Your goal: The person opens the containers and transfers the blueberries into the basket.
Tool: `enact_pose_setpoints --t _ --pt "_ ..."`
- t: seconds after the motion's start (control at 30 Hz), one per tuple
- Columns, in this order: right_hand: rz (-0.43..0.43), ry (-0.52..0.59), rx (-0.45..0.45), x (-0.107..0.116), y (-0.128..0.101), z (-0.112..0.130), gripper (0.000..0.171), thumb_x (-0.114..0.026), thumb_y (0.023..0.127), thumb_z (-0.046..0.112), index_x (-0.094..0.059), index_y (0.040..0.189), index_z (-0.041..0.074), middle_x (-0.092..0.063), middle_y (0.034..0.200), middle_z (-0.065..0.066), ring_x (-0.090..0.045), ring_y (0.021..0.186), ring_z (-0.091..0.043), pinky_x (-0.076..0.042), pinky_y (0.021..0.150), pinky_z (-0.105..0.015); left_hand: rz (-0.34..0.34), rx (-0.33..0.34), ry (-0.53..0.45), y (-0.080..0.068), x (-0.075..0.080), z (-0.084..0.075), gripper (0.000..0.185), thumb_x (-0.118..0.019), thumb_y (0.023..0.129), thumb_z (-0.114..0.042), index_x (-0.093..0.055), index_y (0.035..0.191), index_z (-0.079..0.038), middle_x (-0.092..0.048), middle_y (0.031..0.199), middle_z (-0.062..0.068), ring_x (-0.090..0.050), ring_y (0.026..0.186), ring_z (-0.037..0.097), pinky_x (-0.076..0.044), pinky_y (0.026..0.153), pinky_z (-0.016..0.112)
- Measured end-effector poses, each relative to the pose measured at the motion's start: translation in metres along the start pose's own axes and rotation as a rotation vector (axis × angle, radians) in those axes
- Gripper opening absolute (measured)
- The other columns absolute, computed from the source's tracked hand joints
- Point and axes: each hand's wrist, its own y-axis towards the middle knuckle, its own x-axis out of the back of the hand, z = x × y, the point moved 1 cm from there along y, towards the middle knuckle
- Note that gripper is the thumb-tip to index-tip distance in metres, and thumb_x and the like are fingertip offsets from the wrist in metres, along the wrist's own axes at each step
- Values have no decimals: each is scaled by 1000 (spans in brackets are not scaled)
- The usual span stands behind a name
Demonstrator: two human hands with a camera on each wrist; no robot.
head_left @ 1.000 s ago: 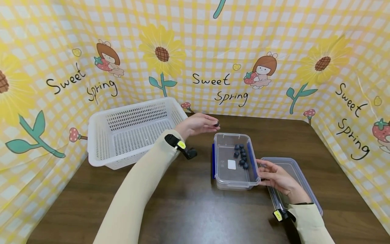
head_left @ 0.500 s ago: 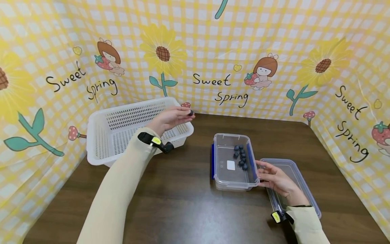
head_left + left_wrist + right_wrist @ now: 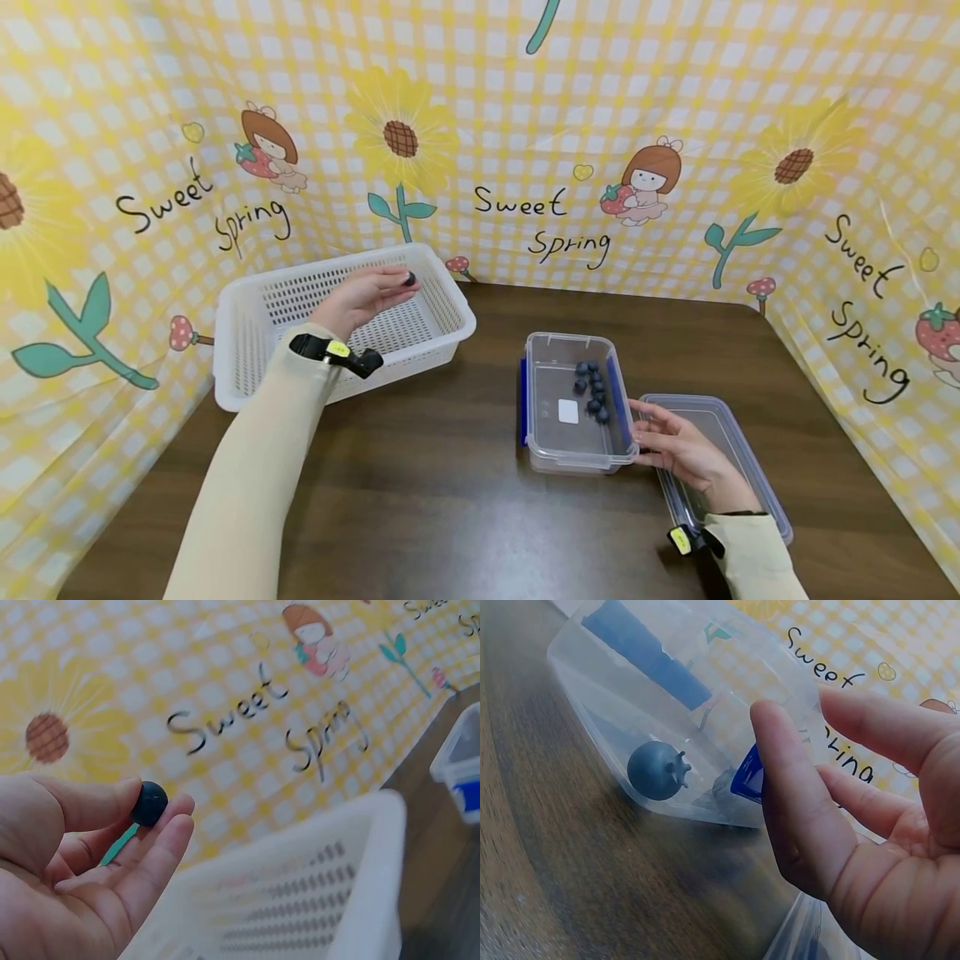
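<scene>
A white perforated basket (image 3: 420, 358) stands on the dark wooden table (image 3: 435, 517), to the left of the clear container (image 3: 585, 457). The left hand (image 3: 362, 301) is raised above that basket, so it too is on the container's left, well apart from it. Its fingers grasp one dark blueberry (image 3: 409, 279); the left wrist view shows the fruit pinched between the thumb and the fingertips. Around the same wrist, left of the container, sits a black band (image 3: 311, 347) with a yellow tag, over a cream sleeve (image 3: 247, 475).

The container has no lid on it, and a blue latch (image 3: 523, 402) hangs along its left side. On the container's floor, toward its right wall, a loose cluster of blueberries (image 3: 597, 388) lies in a short, uneven line, and a small white label (image 3: 568, 412) shows to the left of them.

The right hand (image 3: 686, 450) is at the container's right side. Its fingers are released rather than clenched, fairly straight, with tips touching the wall; the right wrist view shows one finger against a blue latch there, with a blueberry showing through the plastic nearby. A clear flat lid (image 3: 738, 454) lies on the table to the right of the container, partly under that hand.

Behind the container hangs a yellow-and-white checked cloth (image 3: 536, 167) printed with sunflowers, cartoon figures and the words "Sweet Spring".
</scene>
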Motion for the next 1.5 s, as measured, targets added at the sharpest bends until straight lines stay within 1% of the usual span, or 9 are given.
enact_pose_setpoints --t 0.2,0.37,0.6,0.7,0.83,0.97,1.17,1.33,1.5 --pt "18 12 11 0 -1 -1 48 -46 102 -8 -58 134 25 -65 109 -7 -68 94 -16 -59 83 -31 -108 5 -39 -4 24 3 19 -54 101 1 -63 117 -2 -63 118 14 -64 112 23 -44 108 35" --pt "16 10 9 0 0 -2 47 -47 102 -7 -58 135 24 -66 110 -7 -68 95 -16 -60 83 -32 -176 10 14 -6 40 4 28 -59 99 -2 -63 127 -4 -57 131 14 -58 123 25 -45 106 35" --pt "4 23 11 0 0 -2 47 -47 102 -7 -59 133 25 -65 109 -7 -68 95 -16 -60 83 -32 -210 21 22 -8 55 10 31 -66 96 -7 -60 126 0 -72 98 3 -69 99 17 -52 98 32" --pt "3 24 8 0 -1 -3 47 -47 102 -7 -59 133 26 -65 109 -7 -68 94 -16 -60 82 -32 -237 38 -11 -8 58 13 28 -66 96 -9 -61 123 -3 -67 116 6 -68 100 18 -52 98 31" --pt "2 23 7 0 -1 -4 47 -47 102 -7 -59 133 26 -65 108 -6 -68 94 -15 -60 82 -31 -270 66 -25 -7 58 16 43 -62 99 -12 -53 140 -6 -44 149 15 -54 126 27 -47 104 32" --pt "1 25 14 0 -1 -4 48 -47 101 -7 -59 133 26 -65 108 -6 -68 93 -15 -60 82 -31 -265 77 -12 -6 59 16 54 -57 102 -12 -37 152 -4 -33 157 13 -39 140 30 -43 107 32" --pt "4 32 17 1 -2 -5 48 -47 102 -8 -60 134 26 -65 108 -6 -68 94 -15 -60 82 -31 -217 84 -63 -12 48 11 55 -55 102 -7 -34 153 -4 -32 158 13 -38 141 31 -41 109 34" --pt "15 33 26 2 -2 -4 49 -46 102 -8 -59 135 26 -66 108 -6 -68 94 -15 -60 82 -31 -144 91 -123 -16 24 7 55 -57 101 -7 -37 152 -4 -33 158 15 -40 140 32 -39 112 38" --pt "18 34 18 3 0 -4 48 -46 102 -7 -58 135 25 -65 108 -6 -68 94 -15 -60 83 -32 -102 87 -100 -13 0 5 58 -62 99 -7 -39 151 -5 -38 155 16 -43 138 31 -40 111 40"
